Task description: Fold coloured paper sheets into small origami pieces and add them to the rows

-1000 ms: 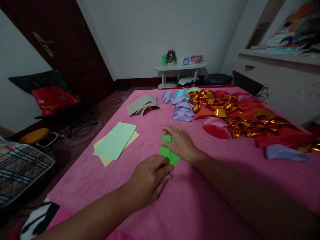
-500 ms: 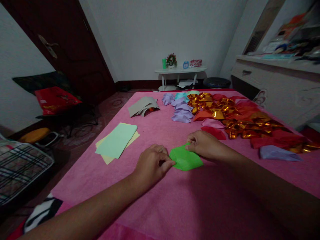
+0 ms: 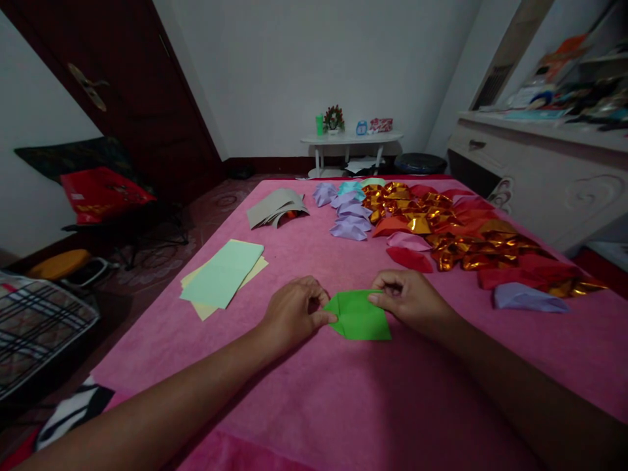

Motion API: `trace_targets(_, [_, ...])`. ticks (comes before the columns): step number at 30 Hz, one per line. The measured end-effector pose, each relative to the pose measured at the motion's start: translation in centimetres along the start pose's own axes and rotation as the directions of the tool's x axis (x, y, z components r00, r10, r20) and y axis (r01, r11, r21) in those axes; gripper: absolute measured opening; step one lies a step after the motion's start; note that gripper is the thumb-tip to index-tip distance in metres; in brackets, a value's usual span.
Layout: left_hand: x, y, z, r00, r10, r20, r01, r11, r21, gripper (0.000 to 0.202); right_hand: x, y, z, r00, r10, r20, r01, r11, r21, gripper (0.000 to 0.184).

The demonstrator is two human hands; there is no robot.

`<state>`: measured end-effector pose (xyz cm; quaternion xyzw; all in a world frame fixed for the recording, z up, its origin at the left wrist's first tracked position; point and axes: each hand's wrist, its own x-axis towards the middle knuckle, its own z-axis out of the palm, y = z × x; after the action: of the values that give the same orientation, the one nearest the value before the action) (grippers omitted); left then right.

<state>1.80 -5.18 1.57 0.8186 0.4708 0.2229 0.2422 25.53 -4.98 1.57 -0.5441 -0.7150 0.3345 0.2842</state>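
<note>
A bright green folded paper (image 3: 360, 317) is held between my two hands just above the pink cloth (image 3: 275, 405). Its left end comes to a point with folded corners; the right end is squarer. My left hand (image 3: 299, 311) pinches the pointed end between thumb and fingers. At the upper right corner, my right hand (image 3: 407, 297) grips the paper, thumb on top and fingers curled behind. A red folded paper (image 3: 409, 259) lies just beyond my right hand. Left of my left hand are flat mint green sheets (image 3: 223, 275) over yellow sheets (image 3: 205, 311).
Grey curved sheets (image 3: 275, 208) lie farther back. Folded purple papers (image 3: 350, 227) and shiny gold folded pieces (image 3: 419, 209) crowd the back right, with a lone purple one (image 3: 530, 297) at right. A white dresser (image 3: 540, 157) stands beyond the right edge, a chair with a red bag (image 3: 105, 196) at left.
The green paper has turned slightly so its face and square right end show more. My right hand has shifted its hold on the upper right corner. The view has moved slightly.
</note>
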Motion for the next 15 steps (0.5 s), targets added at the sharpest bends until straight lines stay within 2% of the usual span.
trace_targets(3, [-0.2,-0.4,0.4,0.999,0.021,-0.043,-0.026,0.994,-0.110,0.024,0.0,-0.4,-0.2,1.000,-0.011,0.016,0.011,1.000,-0.002,0.019])
trace_targets(7, [0.0,-0.6,0.8,0.997,-0.072,0.007,0.072,0.960,-0.272,0.023,-0.1,-2.1,-0.3,0.998,-0.055,0.025,0.058,0.982,-0.179,0.013])
trace_targets(10, [0.7,0.0,0.9,0.996,-0.070,0.051,0.083,0.943,-0.322,0.019,-0.5,-3.7,-0.2,0.994,-0.106,0.024,0.109,0.950,-0.293,0.011])
trace_targets(15, [1.6,1.6,1.0,0.996,-0.027,0.082,0.059,0.900,-0.432,0.016,-0.8,-4.6,0.1,0.985,-0.142,0.097,0.167,0.927,-0.335,0.015])
